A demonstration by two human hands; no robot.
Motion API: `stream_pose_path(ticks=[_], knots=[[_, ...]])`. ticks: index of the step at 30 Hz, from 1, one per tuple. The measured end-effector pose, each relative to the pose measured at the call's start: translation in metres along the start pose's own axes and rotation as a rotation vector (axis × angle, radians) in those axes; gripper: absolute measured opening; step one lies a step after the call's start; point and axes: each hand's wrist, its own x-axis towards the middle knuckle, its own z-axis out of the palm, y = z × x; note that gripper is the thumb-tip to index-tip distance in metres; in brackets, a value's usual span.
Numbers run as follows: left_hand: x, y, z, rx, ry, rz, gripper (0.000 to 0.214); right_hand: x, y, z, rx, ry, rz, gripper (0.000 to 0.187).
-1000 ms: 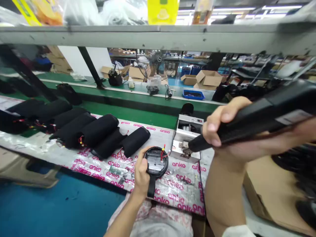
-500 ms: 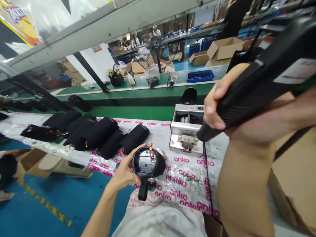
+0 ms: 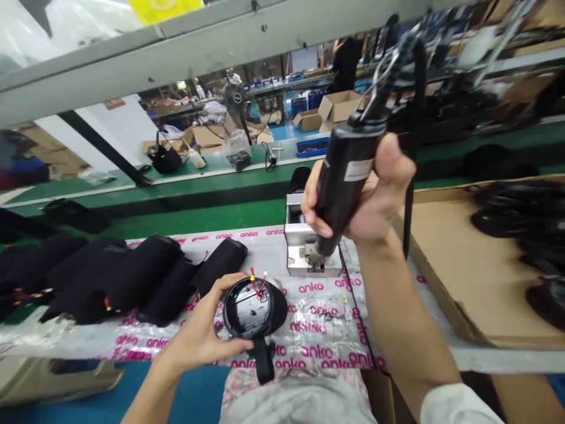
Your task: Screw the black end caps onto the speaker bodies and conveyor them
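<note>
My left hand [image 3: 207, 330] is wrapped round a black cylindrical speaker housing [image 3: 249, 312]. Its open end faces up, showing a grey inner plate, red and white wires with small plugs, and a black strap hanging at the front. Raised at right, my right hand [image 3: 375, 194] grips a black electric screwdriver [image 3: 346, 171], its nose pointing down and a cable rising from its top. The screwdriver's lower end is over the front of a small silver screw feeder [image 3: 300, 235] and partly covers it; whether they touch I cannot tell.
Several black fabric-covered cylinders [image 3: 141, 277] lie on the plastic-covered bench at left, some with wires showing. A cardboard tray [image 3: 459, 282] of black parts stands at right. Behind are a green ledge with a blue tray [image 3: 311, 147] and a metal beam [image 3: 212, 41] overhead.
The screwdriver in my right hand has swung from slanted to nearly upright, its nose now over the screw feeder. My view has turned right; my left hand still holds the speaker housing.
</note>
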Motion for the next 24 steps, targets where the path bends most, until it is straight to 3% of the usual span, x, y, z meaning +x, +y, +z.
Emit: stream_pose_path(ticks=[2, 5, 8, 11, 16, 19, 21, 24], knots=[[0.004, -0.009, 0.001, -0.093, -0.033, -0.002, 0.102, -0.002, 0.013, 0.005, -0.011, 0.03, -0.046, 0.075], [0.028, -0.014, 0.001, -0.382, -0.186, 0.042, 0.11, -0.012, 0.034, 0.012, -0.07, 0.127, -0.1, 0.077], [0.059, -0.002, -0.003, -0.538, -0.345, 0.088, 0.09, -0.029, 0.051, 0.016, -0.163, 0.246, -0.132, 0.081], [0.077, 0.015, -0.008, -0.464, -0.401, 0.138, 0.059, -0.043, 0.058, 0.016, -0.219, 0.307, -0.139, 0.083], [0.072, 0.024, -0.006, -0.536, -0.263, 0.258, 0.028, -0.042, 0.065, 0.004, -0.207, 0.298, -0.083, 0.087], [0.066, 0.018, 0.005, -0.62, -0.188, 0.242, 0.032, -0.035, 0.06, -0.003, -0.138, 0.217, 0.007, 0.087], [0.065, 0.015, 0.016, -0.683, -0.146, 0.248, 0.043, -0.031, 0.042, 0.003, -0.132, 0.167, -0.004, 0.087], [0.064, 0.012, 0.03, -0.748, -0.059, 0.279, 0.052, -0.026, -0.009, 0.027, -0.252, 0.213, -0.107, 0.082]])
